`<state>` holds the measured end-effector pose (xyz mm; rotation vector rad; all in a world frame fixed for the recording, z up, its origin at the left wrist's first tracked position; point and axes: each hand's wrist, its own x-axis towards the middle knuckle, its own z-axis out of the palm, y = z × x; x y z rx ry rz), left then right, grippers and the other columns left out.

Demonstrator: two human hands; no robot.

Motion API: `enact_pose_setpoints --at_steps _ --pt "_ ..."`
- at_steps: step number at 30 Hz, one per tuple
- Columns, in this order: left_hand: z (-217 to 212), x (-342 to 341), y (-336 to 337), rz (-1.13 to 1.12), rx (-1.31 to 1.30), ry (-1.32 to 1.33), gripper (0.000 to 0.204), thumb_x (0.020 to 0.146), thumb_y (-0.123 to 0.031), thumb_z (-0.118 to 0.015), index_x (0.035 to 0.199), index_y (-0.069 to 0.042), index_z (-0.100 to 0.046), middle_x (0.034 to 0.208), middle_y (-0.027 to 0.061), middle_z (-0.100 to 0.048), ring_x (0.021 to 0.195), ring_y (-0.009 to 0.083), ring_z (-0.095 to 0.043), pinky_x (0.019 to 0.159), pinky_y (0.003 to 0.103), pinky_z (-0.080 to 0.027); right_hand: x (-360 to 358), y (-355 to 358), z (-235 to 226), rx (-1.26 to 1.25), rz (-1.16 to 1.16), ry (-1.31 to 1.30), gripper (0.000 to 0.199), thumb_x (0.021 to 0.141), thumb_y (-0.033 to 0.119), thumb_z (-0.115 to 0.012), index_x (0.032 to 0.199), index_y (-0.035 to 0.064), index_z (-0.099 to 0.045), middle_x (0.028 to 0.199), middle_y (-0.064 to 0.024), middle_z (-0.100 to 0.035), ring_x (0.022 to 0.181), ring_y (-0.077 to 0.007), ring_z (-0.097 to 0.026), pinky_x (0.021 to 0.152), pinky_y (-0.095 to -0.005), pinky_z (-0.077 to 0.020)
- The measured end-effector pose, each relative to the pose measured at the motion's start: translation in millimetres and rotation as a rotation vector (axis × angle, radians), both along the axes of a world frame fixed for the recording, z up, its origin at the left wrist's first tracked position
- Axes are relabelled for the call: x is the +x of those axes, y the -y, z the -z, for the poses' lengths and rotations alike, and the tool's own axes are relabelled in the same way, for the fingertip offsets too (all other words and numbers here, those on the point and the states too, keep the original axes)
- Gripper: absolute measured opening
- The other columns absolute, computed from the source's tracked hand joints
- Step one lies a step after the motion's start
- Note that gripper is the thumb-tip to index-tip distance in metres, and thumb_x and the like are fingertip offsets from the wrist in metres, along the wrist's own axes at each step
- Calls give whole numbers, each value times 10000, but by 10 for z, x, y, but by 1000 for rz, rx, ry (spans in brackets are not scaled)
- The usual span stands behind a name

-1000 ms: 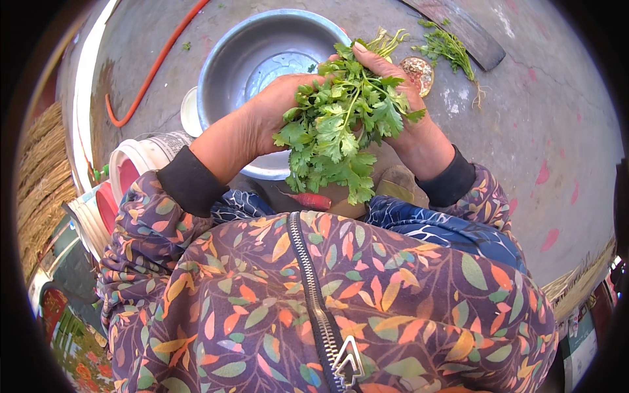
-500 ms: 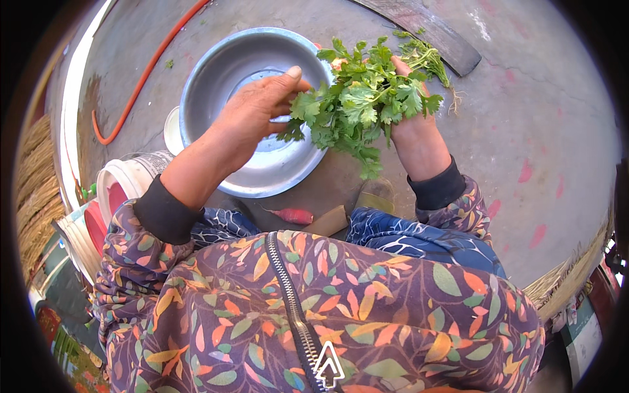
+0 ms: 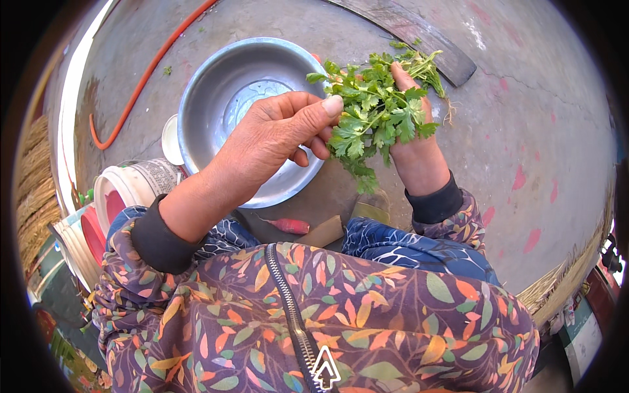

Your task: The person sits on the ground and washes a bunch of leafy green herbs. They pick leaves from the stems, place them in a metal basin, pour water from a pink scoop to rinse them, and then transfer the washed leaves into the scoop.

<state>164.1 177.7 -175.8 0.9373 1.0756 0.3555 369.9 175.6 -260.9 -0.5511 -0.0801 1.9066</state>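
A leafy bunch of coriander (image 3: 367,108) is in my right hand (image 3: 414,143), which is wrapped round it with the thumb on top. Its stems and pale roots stick out beyond the thumb, to the right. At the left side of the leaves, my left hand (image 3: 275,137) is closed in a pinch, thumb against the index finger, at the leaf edge. Beneath that hand stands a wide metal basin (image 3: 188,98) with a shiny inside; my left hand and forearm hide part of it.
A red radish (image 3: 289,226) lies on the ground between my feet, beside a brown block (image 3: 324,232). Buckets (image 3: 124,190) stand at the left, near a white lid (image 3: 171,139). An orange hose (image 3: 141,80) curves at the far left. A wooden board (image 3: 419,36) lies beyond the coriander.
My left hand has gone from loosely spread fingers to a pinch and moved right, against the leaves. The right hand still holds the coriander in nearly the same place.
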Motion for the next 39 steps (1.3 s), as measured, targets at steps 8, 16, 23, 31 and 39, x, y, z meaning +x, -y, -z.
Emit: enact_pose_setpoints --at_steps 8,16,23,31,39 --pt "22 48 37 73 5 -33 227 912 -264 -660 971 -47 -627 742 -28 -586 628 38 -546 544 179 -419 -133 30 -152 -25 96 373 374 1009 293 -420 990 -32 -604 906 -153 -677 787 -210 -675 723 -340 -564" --pt "61 35 68 8 -3 -53 186 921 -247 -648 903 -71 -589 714 -47 -552 607 27 -510 540 177 -396 -71 47 -36 -65 169 340 297 999 259 -450 1044 -11 -565 958 -162 -665 825 -244 -667 746 -360 -553" --pt "4 54 151 132 103 -14 207 931 -236 -638 849 -57 -574 717 -62 -508 624 19 -446 542 185 -360 184 -65 252 -180 294 300 247 978 248 -492 1041 27 -582 943 -110 -652 841 -248 -643 756 -388 -542" --pt "309 -69 385 739 908 -265 62 842 -118 -659 854 -58 -656 799 -6 -649 756 202 -605 850 383 -408 523 -183 188 -83 414 231 270 981 257 -464 1112 44 -567 1041 -113 -629 933 -253 -620 818 -406 -523" --pt "185 84 165 324 83 -223 130 851 -125 -687 896 -14 -635 788 -6 -613 742 71 -565 682 233 -462 506 -100 99 49 359 170 279 981 266 -461 1113 45 -569 1050 -108 -631 940 -243 -620 823 -400 -523"
